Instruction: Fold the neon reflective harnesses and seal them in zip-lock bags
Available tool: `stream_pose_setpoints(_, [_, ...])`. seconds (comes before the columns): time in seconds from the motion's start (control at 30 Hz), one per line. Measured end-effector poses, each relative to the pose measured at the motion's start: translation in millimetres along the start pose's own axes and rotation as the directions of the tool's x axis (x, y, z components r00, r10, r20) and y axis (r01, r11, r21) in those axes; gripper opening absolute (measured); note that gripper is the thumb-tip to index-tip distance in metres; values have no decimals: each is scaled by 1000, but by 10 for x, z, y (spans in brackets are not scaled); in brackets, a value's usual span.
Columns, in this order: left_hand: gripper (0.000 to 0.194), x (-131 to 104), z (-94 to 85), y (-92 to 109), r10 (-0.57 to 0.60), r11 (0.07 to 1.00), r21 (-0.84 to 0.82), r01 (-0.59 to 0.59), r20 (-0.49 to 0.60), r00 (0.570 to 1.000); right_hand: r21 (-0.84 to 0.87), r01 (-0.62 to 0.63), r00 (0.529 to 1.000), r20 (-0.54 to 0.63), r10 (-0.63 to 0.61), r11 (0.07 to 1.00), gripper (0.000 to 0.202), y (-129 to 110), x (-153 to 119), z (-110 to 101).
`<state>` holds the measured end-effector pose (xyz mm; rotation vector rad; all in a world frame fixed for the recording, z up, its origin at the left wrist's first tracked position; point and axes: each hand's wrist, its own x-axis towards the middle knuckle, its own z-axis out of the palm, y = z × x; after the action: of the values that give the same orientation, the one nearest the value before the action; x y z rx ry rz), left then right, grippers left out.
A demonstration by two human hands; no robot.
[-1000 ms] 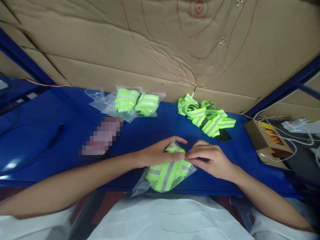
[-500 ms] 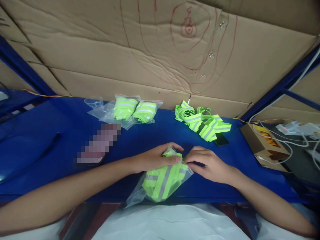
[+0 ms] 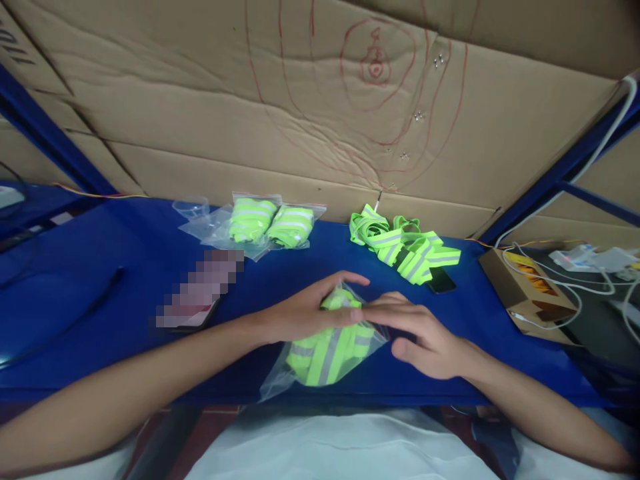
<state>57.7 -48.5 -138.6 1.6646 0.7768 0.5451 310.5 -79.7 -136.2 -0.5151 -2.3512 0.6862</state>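
Observation:
A clear zip bag lies near the front edge of the table, with a folded neon-yellow reflective strap inside it. My left hand grips the bag from its upper left side, thumb across the top of the strap. My right hand is at the bag's right side, its fingers stretched toward the bag's edge and the thumb held apart below. The right fingertips meet the bag close to my left thumb. Part of the bag's upper edge is hidden by both hands.
Two filled bags of yellow strap stand at the back beside loose clear bags. Loose reflective straps lie back right, partly over a dark phone. A blurred-out phone-like object is left; a cardboard box with cables is right.
My right hand has gone from a pinch at the bag's edge to stretched fingers with the thumb apart. The bag has shifted slightly upward, still in my left hand.

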Motion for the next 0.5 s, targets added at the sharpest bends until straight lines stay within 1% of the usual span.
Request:
stream_pose_setpoints(0.07, [75, -40, 28, 78, 29, 996, 86, -28, -6, 1000, -87, 32, 997, 79, -25, 996, 50, -71, 23, 2])
stream_pose_setpoints(0.17, [83, -123, 85, 184, 46, 979, 198, -52, 33, 998, -195, 25, 988, 156, 6, 980, 43, -162, 18, 65])
stream_pose_setpoints(0.23, [87, -172, 110, 235, 57, 957, 281, -71, 59, 997, -216, 33, 976, 216, 15, 976, 41, -195, 5, 133])
stream_pose_setpoints(0.3, [87, -197, 114, 257, 34, 939, 339, -63, 91, 995, -223, 48, 967, 253, 10, 974, 38, -204, 11, 183])
stream_pose_setpoints(0.37, [86, -193, 94, 247, 22, 945, 323, -49, 86, 996, -195, 51, 974, 227, -5, 980, 26, -201, 51, 176])
stream_pose_setpoints(0.4, [85, -182, 74, 234, 43, 962, 267, -61, 73, 996, -161, 45, 981, 193, -13, 986, 18, -195, 79, 147])
stream_pose_setpoints(0.47, [83, -155, 13, 202, 128, 989, 73, -131, 45, 991, -85, 39, 998, 62, -34, 996, 7, -169, 136, 47])
stream_pose_setpoints(0.5, [82, -142, -23, 188, 179, 983, -36, -177, 41, 983, -64, 30, 999, -31, -33, 997, 9, -147, 157, -14])
